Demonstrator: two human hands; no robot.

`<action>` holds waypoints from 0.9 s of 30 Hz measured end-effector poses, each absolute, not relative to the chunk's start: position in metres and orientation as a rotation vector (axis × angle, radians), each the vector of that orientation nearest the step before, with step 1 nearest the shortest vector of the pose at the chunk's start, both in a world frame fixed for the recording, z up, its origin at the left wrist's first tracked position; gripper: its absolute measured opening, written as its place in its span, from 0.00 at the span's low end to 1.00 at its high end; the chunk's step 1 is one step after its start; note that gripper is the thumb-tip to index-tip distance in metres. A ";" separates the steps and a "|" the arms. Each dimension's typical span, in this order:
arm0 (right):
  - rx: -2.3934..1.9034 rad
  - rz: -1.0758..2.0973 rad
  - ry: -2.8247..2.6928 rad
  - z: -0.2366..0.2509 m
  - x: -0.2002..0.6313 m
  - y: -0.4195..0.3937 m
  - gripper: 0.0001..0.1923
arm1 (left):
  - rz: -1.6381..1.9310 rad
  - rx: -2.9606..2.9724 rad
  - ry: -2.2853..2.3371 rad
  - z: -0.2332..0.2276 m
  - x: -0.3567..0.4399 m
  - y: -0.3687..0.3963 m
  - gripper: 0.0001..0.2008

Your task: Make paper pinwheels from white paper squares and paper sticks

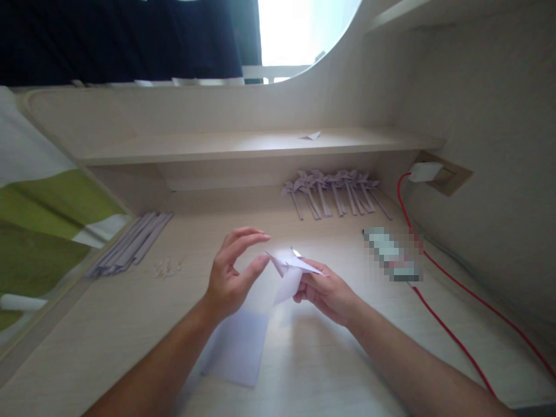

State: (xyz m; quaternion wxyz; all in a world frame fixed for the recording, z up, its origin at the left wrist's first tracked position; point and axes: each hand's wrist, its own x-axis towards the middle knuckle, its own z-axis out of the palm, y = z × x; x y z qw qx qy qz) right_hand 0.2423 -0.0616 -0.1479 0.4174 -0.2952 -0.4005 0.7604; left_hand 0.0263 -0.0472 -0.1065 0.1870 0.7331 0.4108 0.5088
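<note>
So the right hand [324,292] had its fingers curled shut around a small folded piece of pale paper [290,272], pinching it from below and holding it up just above the desk [339,359], roughly in the middle of the view. The paper looked partly folded, with pointed flaps sticking out to either side and one flap hanging down, and there was a tiny bright glint near its top that I honestly couldn't make out. The left hand [232,278] was right beside it, mostly open, fingers spread and gently bent, with the thumb tip touching or nearly touching the left edge of the paper; it wasn't gripping anything as far as I could see. Under the left wrist a flat pale sheet [238,347] lay on the desk. Over on the left side sat a bundle of long pale strips [130,243], with a few tiny bits [167,267] scattered just next to it. At the back, under the shelf [243,147], a row of finished paper pinwheels [334,191] lay side by side. One small folded scrap [311,136] sat up on the shelf itself. On the right, a red cable [452,336] ran across the desk from a white plug [425,171] in the wall socket.
</note>
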 end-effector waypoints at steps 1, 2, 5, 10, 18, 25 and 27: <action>-0.748 1.907 -1.012 -0.149 0.243 -0.062 0.18 | 1.430 2.090 1.278 -0.109 0.015 -0.037 0.11; -0.756 1.906 -1.021 -0.151 0.243 -0.061 0.18 | 1.401 2.108 1.466 -0.113 0.002 -0.025 0.10; -0.785 1.907 -1.057 -0.156 0.242 -0.062 0.17 | 1.401 1.998 1.808 -0.123 -0.057 0.018 0.09; -0.814 1.925 -1.129 -0.162 0.237 -0.067 0.19 | 1.340 1.767 2.214 -0.129 -0.162 0.061 0.06; -0.879 1.931 -1.185 -0.164 0.233 -0.069 0.17 | 1.333 1.764 2.270 -0.143 -0.215 0.074 0.14; -0.907 1.935 -1.184 -0.165 0.234 -0.069 0.14 | 1.255 1.795 2.346 -0.147 -0.221 0.095 0.16; -0.907 1.941 -1.173 -0.166 0.233 -0.068 0.14 | 1.092 1.767 2.441 -0.148 -0.222 0.098 0.14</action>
